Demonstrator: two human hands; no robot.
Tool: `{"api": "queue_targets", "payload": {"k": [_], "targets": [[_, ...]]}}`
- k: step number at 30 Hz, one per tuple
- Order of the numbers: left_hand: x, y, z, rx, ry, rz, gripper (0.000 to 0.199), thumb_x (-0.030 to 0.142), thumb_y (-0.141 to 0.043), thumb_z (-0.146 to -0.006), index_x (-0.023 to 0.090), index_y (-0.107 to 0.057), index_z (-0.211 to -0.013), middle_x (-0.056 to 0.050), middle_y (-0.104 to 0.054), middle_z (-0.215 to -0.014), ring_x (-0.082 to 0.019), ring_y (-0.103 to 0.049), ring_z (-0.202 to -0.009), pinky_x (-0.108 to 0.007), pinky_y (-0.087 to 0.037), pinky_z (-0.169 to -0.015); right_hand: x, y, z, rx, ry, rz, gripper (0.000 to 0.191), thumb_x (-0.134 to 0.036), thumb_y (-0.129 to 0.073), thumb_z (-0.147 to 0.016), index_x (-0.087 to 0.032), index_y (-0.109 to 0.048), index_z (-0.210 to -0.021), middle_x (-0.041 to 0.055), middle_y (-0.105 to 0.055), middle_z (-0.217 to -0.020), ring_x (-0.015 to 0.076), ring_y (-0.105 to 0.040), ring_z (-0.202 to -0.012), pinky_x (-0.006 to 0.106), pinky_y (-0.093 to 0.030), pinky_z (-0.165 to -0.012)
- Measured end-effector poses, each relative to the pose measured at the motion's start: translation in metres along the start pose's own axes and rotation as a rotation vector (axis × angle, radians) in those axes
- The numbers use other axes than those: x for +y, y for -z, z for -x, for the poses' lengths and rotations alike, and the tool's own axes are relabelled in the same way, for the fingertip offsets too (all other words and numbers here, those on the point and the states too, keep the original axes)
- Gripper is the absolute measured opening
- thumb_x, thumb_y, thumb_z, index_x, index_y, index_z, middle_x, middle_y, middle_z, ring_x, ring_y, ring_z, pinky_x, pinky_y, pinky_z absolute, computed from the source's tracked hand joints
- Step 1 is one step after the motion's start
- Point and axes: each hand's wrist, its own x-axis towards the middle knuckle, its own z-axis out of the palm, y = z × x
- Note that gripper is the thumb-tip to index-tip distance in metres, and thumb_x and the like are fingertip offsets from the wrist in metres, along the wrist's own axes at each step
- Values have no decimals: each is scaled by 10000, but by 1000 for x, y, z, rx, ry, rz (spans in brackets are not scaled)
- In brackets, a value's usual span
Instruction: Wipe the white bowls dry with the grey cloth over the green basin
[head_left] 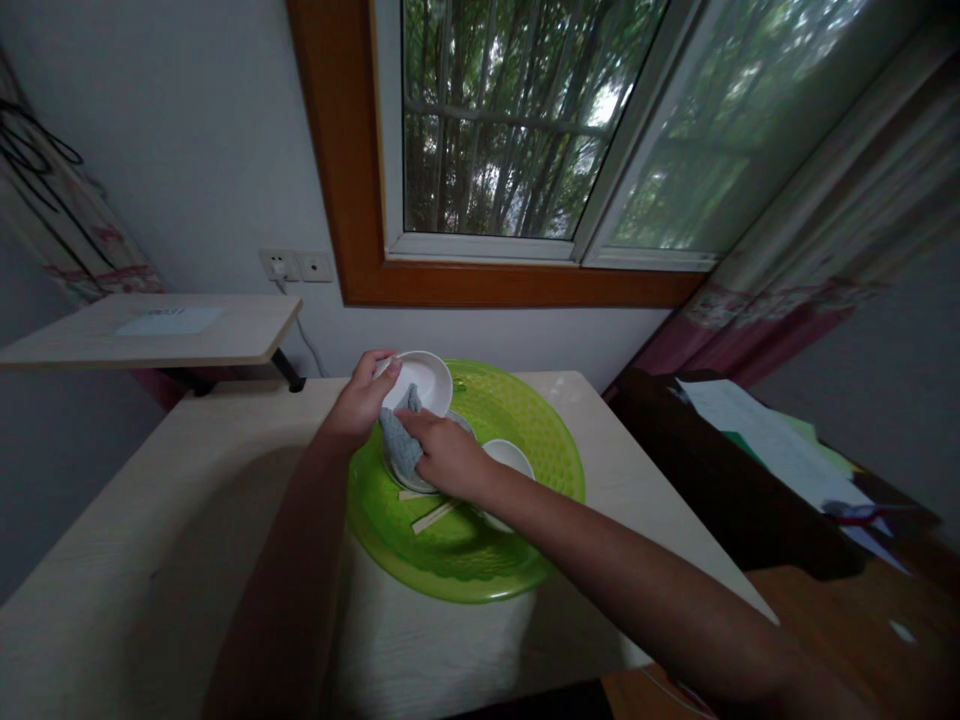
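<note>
My left hand (361,400) grips the left rim of a small white bowl (430,378), tilted with its inside toward me. A grey cloth (400,445) is in my right hand (448,452), its upper end touching the bowl's inside. Both hands are over a round green basin (540,425). Below the cloth, another dish shows partly in the basin. A second white bowl (508,456) sits there too, partly behind my right wrist. Light wooden chopsticks (433,516) lie in the basin, their far ends hidden by my right hand.
The basin stands on a light wooden table (247,500). At the left is a raised shelf (97,340) with a paper label. Papers (772,450) lie on a dark piece of furniture at the right. A window is behind the table.
</note>
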Motion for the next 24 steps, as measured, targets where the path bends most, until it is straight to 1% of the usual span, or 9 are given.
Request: {"api": "queue_targets", "payload": {"k": [3, 5, 9, 11, 14, 18, 20, 21, 24], "targets": [[3, 3, 1, 19, -28, 19, 508, 588, -629, -889, 235, -545, -1245, -26, -613, -1018, -150, -589, -840, -248, -474, -717, -5, -2, -4, 51, -19, -203, 618, -6, -461, -817, -165, -573, -1404, 93, -675, -1385, 214, -671, -1214, 321, -502, -1054], [6, 5, 2, 20, -31, 28, 520, 591, -631, -886, 244, -542, -1262, -27, -613, -1016, -156, -595, -838, -256, -482, -724, -6, 0, -4, 57, 28, -228, 633, -20, -471, -809, -181, -557, -1416, 88, -653, -1418, 220, -654, -1245, 341, -495, -1070], [9, 10, 3, 14, -25, 47, 527, 600, -616, -891, 241, -541, -1269, -30, -623, -1002, -152, -584, -790, -255, -476, -695, 2, 9, 2, -2, 204, -21, 669, -87, -579, -791, -118, -508, -1456, 158, -570, -1499, 256, -561, -1369, 426, -369, -1206], [7, 12, 2, 22, -28, 42, 530, 602, -613, -890, 240, -536, -1268, -26, -623, -976, -147, -574, -760, -247, -463, -667, 10, 15, 6, -18, 245, 140, 570, -123, -600, -839, -93, -558, -1406, 182, -598, -1462, 279, -569, -1358, 491, -291, -1247], [5, 14, 0, 59, -33, 23, 531, 597, -618, -883, 238, -520, -1261, -19, -607, -943, -146, -566, -746, -239, -450, -637, 22, 27, 11, 35, 243, 336, 378, -168, -526, -970, -112, -629, -1330, 179, -639, -1410, 289, -542, -1385, 578, -179, -1269], [5, 13, -1, 90, -33, 35, 531, 602, -605, -887, 240, -495, -1260, -21, -599, -962, -150, -578, -773, -243, -457, -651, 33, 44, 19, 128, 209, 425, 371, -152, -444, -1017, -123, -633, -1335, 170, -602, -1460, 278, -455, -1460, 585, -112, -1284], [5, 13, -1, 94, -31, 36, 535, 611, -594, -893, 241, -489, -1265, -25, -609, -965, -160, -592, -804, -250, -468, -678, 38, 50, 24, 167, 144, 389, 409, -128, -473, -980, -111, -616, -1362, 175, -569, -1494, 291, -457, -1455, 575, -148, -1282], [4, 13, -2, 96, -27, 34, 536, 614, -590, -896, 242, -488, -1268, -27, -615, -968, -165, -599, -817, -255, -474, -689, 42, 51, 25, 193, 89, 340, 440, -118, -496, -949, -105, -607, -1375, 179, -568, -1494, 297, -485, -1430, 561, -206, -1271], [2, 15, -4, 104, -13, 43, 530, 616, -585, -901, 246, -485, -1267, -37, -632, -993, -173, -617, -836, -271, -490, -710, 54, 49, 27, 281, -159, 69, 462, -123, -506, -884, -113, -644, -1325, 172, -681, -1343, 291, -641, -1224, 476, -470, -1112]]}}
